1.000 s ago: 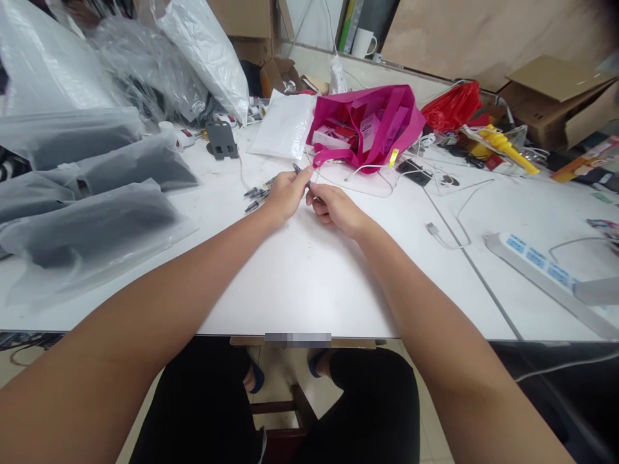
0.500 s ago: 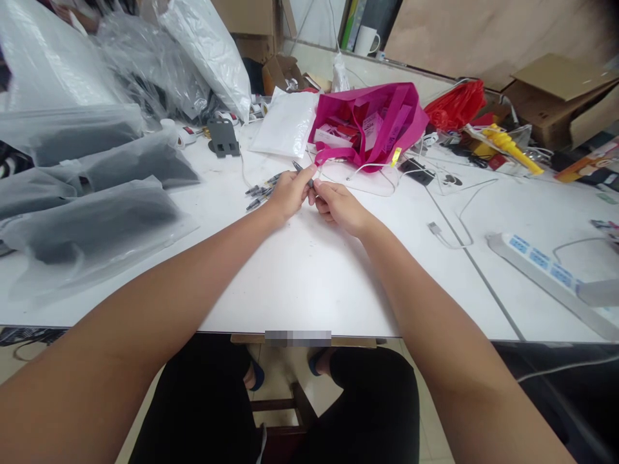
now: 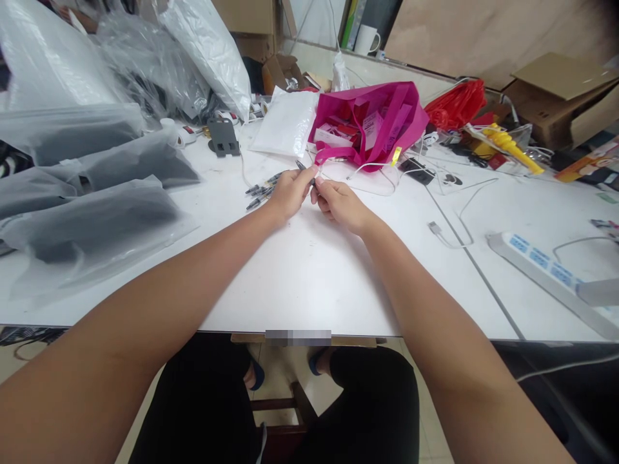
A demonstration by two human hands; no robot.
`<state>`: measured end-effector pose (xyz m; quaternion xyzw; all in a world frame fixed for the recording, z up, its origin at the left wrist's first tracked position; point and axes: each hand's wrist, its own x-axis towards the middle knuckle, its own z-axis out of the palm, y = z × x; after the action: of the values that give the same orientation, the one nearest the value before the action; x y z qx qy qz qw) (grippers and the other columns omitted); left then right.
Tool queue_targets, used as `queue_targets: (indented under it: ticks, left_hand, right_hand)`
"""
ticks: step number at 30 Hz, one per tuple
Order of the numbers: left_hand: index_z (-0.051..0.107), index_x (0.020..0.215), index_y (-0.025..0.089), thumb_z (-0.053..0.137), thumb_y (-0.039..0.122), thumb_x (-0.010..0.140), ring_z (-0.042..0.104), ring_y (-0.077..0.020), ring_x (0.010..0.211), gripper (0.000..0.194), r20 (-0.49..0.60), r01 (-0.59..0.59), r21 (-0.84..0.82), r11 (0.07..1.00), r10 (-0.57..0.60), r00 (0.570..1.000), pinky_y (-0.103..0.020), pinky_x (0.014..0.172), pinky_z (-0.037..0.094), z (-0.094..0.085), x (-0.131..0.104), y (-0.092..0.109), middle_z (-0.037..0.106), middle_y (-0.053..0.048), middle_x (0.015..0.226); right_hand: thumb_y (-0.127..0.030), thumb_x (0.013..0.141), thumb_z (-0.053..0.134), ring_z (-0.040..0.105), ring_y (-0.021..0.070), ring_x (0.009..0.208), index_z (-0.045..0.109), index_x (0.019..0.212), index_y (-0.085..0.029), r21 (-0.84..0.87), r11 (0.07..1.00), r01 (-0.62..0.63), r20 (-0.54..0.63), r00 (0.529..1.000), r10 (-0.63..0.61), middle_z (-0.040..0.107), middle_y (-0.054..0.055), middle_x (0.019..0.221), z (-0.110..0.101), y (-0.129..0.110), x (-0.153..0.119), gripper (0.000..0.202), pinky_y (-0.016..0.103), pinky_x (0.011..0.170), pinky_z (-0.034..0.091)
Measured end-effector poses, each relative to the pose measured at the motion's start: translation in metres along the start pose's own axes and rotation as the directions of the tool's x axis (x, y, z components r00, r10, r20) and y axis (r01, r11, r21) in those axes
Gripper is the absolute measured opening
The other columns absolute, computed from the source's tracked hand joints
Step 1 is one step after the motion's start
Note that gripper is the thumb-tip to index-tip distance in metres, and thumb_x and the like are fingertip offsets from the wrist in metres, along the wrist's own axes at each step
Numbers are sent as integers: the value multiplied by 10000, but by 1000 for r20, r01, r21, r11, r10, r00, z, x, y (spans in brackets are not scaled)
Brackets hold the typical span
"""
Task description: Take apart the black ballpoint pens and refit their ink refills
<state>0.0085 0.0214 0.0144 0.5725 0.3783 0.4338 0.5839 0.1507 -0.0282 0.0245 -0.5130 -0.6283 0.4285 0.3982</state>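
Above the middle of the white table, my two hands meet on one dark pen. My left hand is closed around it, and the pen's dark end sticks out past the thumb. On the pen's nearer end, my right hand pinches with thumb and fingers; that end is mostly hidden by the fingers. Several pens with clear barrels and dark ends lie in a loose pile just left of my left hand, partly covered by it.
Beyond my hands lie a pink bag of small boxes and a white packet. Dark items in frosted bags fill the left side. A charging cable and a power strip are at right, a grey stand behind.
Both hands have stayed nearly in place on the pen. The pen's projecting end and my right fingers have shifted very slightly.
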Motion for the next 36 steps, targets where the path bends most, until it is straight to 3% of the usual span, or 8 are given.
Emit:
queue_targets:
  ticks: [3,8,14,20,23,26,29,36]
  left_hand:
    - [405,610,224,669,576,941,346,-96,472,550,-47,-55,31,998,56,997,-273,473,222,1,-1,2,319,47,488]
    - [388,604,228,673,651,920,365,-100,478,600,-48,-40,48,998,42,998,-274,485,217,-1,-1,2,273,52,499]
    - [355,635,227,635,733,913,254,-79,459,641,-3,-69,16,997,69,998,-281,471,183,-3,2,-2,275,59,527]
    - [394,731,227,704,488,940,225,-59,440,455,0,-49,-68,996,49,999,-272,469,161,-3,0,0,282,87,553]
    - [499,771,223,708,447,935,221,-59,424,347,26,-54,-58,997,55,998,-280,461,142,-4,1,-1,270,93,548]
    - [505,749,220,737,482,917,221,-57,431,388,5,-47,-49,998,48,999,-279,457,154,-6,3,-4,266,91,551]
    - [444,710,223,790,592,862,225,-48,439,529,-34,-55,-53,997,53,998,-272,459,162,-6,5,-6,292,86,559]
    - [516,738,224,680,819,834,198,-55,411,625,-9,4,-68,998,-5,1000,-275,453,134,-6,5,-5,268,91,522]
  right_hand:
    - [-796,982,499,271,124,534,539,798,-239,-33,999,7,-10,1000,-7,339,-54,615,-1,0,-1,588,292,498,216]
    - [-639,997,615,293,124,560,544,848,-245,-127,987,94,-20,995,-98,369,-58,640,-4,5,1,427,289,530,237]
    - [-817,982,468,278,125,520,541,790,-239,-59,998,16,-54,998,-20,339,-56,592,-4,2,2,613,295,495,219]
    - [-874,945,463,242,115,477,503,745,-245,14,997,-75,-14,997,75,289,-69,563,-2,-5,-2,661,288,459,186]
    - [-825,957,523,235,111,481,515,787,-245,6,997,-83,-28,996,83,292,-77,575,-4,-1,-1,604,286,457,188]
    - [-742,952,626,237,110,501,522,848,-252,-44,999,-10,-67,998,7,319,-83,592,-6,5,1,513,279,470,202]
    - [-765,958,590,260,116,511,561,867,-248,-86,995,45,-63,997,-51,331,-75,598,-6,10,2,526,280,480,221]
    - [-846,962,472,292,130,512,564,819,-241,-72,997,16,-98,995,-23,356,-53,593,-6,11,5,629,297,490,251]
